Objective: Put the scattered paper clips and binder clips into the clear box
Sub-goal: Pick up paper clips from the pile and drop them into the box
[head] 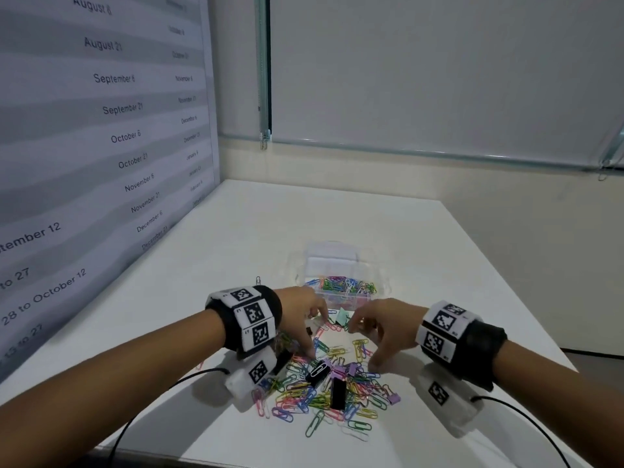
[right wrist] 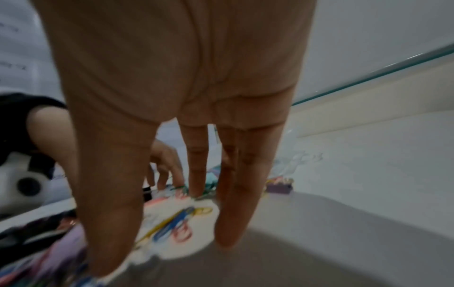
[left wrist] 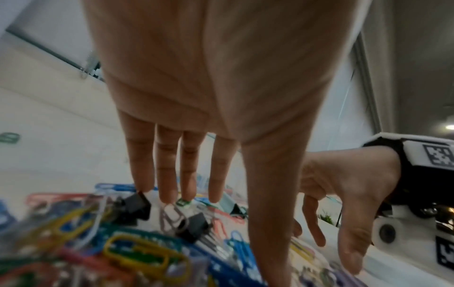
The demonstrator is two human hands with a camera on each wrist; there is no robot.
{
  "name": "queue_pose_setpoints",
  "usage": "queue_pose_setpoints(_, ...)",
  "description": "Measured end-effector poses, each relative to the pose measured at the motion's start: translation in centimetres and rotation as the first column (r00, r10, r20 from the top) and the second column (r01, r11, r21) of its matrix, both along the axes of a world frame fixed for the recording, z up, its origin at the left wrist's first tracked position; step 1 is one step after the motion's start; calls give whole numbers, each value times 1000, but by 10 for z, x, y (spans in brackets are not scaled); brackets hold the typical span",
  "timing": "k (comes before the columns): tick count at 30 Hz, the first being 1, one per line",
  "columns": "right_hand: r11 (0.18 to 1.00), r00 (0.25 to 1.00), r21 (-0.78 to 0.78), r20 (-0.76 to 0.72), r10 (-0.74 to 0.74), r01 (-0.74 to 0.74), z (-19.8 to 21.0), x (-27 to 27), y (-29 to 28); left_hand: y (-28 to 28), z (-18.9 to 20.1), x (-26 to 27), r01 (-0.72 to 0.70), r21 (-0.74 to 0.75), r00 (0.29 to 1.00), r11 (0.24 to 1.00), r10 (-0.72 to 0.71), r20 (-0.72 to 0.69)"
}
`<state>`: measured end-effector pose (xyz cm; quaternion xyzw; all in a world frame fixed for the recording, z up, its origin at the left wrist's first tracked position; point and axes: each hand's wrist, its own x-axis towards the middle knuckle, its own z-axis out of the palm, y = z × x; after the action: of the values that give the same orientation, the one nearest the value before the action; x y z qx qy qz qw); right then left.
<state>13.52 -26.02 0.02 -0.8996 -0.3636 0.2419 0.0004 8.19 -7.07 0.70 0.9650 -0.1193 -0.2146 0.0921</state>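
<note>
A heap of coloured paper clips (head: 304, 396) lies on the white table (head: 236, 238), with black binder clips (head: 338, 394) and small purple binder clips (head: 393, 397) mixed in. Just beyond it stands the clear box (head: 341, 297), partly filled with clips. My left hand (head: 312, 334) reaches down onto the far left of the heap, its straight fingers (left wrist: 169, 174) touching clips beside a black binder clip (left wrist: 134, 206). On the heap's right side my right hand (head: 366, 346) is spread, fingers (right wrist: 196, 165) straight, thumb tip among clips. Neither hand grips anything that I can see.
The box's clear lid (head: 332, 260) is open behind it. A mint binder clip (head: 341, 315) lies between the hands near the box. A lone clip (head: 258, 281) sits to the left. A wall panel (head: 101, 146) borders the table's left; cables (head: 128, 423) trail over the front edge.
</note>
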Motion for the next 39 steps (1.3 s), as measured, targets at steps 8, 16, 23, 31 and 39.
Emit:
queue_pose_setpoints(8, 991, 999, 131, -9, 37, -35, -10, -20, 4, -21, -11, -1, 16, -31, 999, 999, -15, 35)
queue_pose_setpoints(16, 970, 998, 241, -54, -14, 27, -14, -15, 3, -26, -16, -1, 22, -55, 999, 998, -19, 50)
queue_pose_setpoints(23, 975, 997, 212, -20, -68, 71, -12, -14, -2, -10, -10, 6, -42, -190, 992, 981, 64, 111)
queue_pose_setpoints(31, 977, 997, 214, -80, 3, 14, -17, -19, 0, 0, -5, 28, -213, -517, 954, 829, 291, 72)
queue_pose_setpoints(39, 964, 991, 246, -109, -72, 97, -8, -8, 4, 3, 5, 42, -435, -831, 850, 347, 463, -251)
